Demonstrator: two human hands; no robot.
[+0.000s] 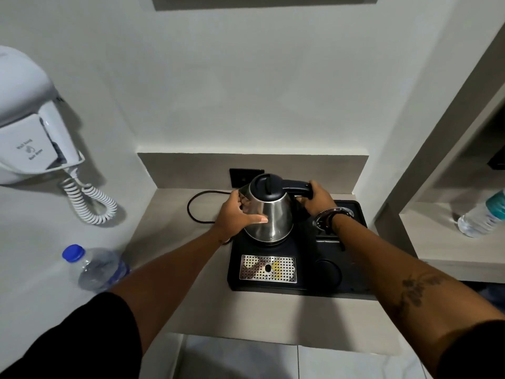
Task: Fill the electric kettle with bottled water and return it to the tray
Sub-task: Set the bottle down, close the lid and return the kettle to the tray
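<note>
Kettle (269, 214) upright at rear left corner of tray (300, 281), lid closed. Right hand (318, 199) gripping handle (296, 187); left hand (236, 214) clasping steel body. Capped bottle (95, 266) near counter's (246, 318) left edge.

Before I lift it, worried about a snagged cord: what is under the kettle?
Under the kettle a dark round base shows, on the back left corner of the black tray. A black cord loops left over the counter. The kettle's body hides where cord meets base.

Mid-frame, the right hand (318, 199) grips the kettle (269, 214) handle; the left hand (235, 214) cups its steel side above the black tray (352, 280).
</note>
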